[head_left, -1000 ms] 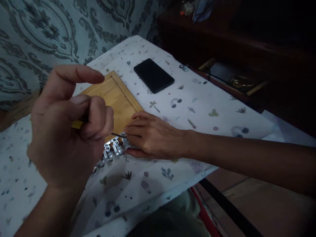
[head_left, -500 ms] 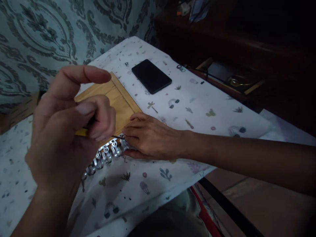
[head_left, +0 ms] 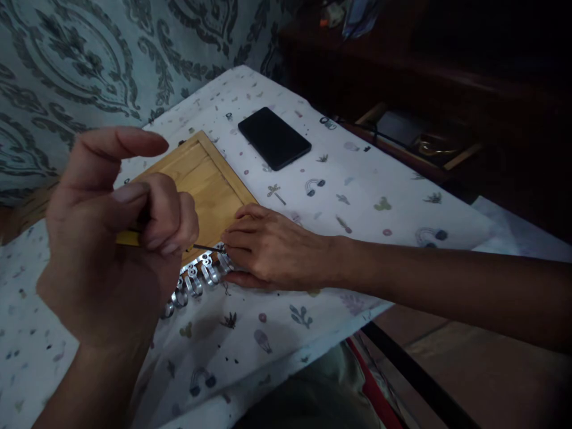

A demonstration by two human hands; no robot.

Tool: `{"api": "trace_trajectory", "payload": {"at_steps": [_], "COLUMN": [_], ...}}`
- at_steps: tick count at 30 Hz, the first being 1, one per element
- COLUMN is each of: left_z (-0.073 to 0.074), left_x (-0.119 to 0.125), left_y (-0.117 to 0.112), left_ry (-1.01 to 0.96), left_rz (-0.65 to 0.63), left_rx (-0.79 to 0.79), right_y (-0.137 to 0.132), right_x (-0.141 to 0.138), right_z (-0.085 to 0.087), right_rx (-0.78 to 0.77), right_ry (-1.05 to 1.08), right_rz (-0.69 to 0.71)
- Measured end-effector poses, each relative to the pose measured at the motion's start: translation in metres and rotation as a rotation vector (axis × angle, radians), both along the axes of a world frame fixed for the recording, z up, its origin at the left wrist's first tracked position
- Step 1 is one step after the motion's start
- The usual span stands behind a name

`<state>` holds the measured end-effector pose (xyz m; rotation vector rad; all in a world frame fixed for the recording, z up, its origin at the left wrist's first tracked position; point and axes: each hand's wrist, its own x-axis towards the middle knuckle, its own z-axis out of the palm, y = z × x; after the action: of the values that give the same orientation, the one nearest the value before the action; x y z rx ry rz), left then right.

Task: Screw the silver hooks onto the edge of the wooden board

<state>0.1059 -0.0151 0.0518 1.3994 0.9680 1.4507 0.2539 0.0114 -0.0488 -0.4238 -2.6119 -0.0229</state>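
My left hand [head_left: 114,238] is closed around a screwdriver [head_left: 128,238] with a yellow handle. Its forefinger is raised and curved, away from the handle. The thin dark shaft runs right, its tip by the last metal rings at my right hand. My right hand [head_left: 277,249] grips the near right corner of a wooden board [head_left: 214,196], fingers on top and thumb below by the rings. A row of shiny metal rings [head_left: 193,283] is fixed along the board's near edge. My left hand hides the board's left part and some rings.
A black phone [head_left: 274,138] lies on the patterned white tablecloth [head_left: 357,196], beyond the board. Patterned wallpaper [head_left: 80,53] stands behind the table at left. Dark furniture [head_left: 402,71] with an open drawer [head_left: 415,140] is at the right. My lap shows below the front edge.
My left hand has shifted left and slightly down, uncovering more of the board and of the screwdriver shaft. My right hand and the board stay in place.
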Motion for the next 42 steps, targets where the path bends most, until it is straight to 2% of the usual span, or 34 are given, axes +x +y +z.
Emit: {"api": "trace_trajectory", "payload": {"at_steps": [6,10,12,14,16,20,23,27,33,35,40,42], "left_z": [0.001,0.004,0.005,0.005,0.004,0.001,-0.001,-0.001,-0.003,-0.004,-0.008,-0.009], "left_x": [0.002,0.003,0.004,0.007,0.01,0.017,0.02,0.02,0.006,0.004,0.005,0.006], "left_y": [-0.001,-0.002,-0.004,-0.006,-0.01,-0.013,-0.012,-0.007,-0.001,0.001,0.002,0.0], "left_ry": [0.024,0.136,0.221,0.265,0.222,0.05,-0.025,-0.078,-0.039,-0.049,-0.022,-0.03], "left_rz": [-0.058,-0.163,-0.105,0.047,0.173,0.236,0.233,0.151,-0.141,-0.161,0.06,0.091], "left_rx": [-0.011,-0.056,-0.08,-0.116,-0.132,-0.078,-0.096,-0.1,-0.101,-0.113,-0.031,0.002], "right_y": [0.0,0.0,0.0,0.0,-0.001,0.0,0.0,0.0,0.0,0.0,0.0,-0.001], "right_x": [0.001,0.001,0.001,0.001,0.001,0.002,0.001,0.001,0.003,0.003,0.003,0.003], "right_z": [0.001,0.0,0.0,0.001,0.003,0.003,0.001,-0.003,-0.009,-0.01,-0.009,-0.008], "right_rx": [-0.025,-0.015,-0.011,-0.02,-0.046,-0.074,-0.041,0.005,0.046,0.069,0.089,0.089], "right_ry": [-0.029,-0.028,-0.024,-0.035,-0.054,-0.07,-0.046,-0.011,0.106,0.14,0.217,0.248], "right_rz": [0.003,0.005,-0.002,-0.005,0.005,0.017,0.016,0.008,0.012,0.013,0.024,0.027]}}
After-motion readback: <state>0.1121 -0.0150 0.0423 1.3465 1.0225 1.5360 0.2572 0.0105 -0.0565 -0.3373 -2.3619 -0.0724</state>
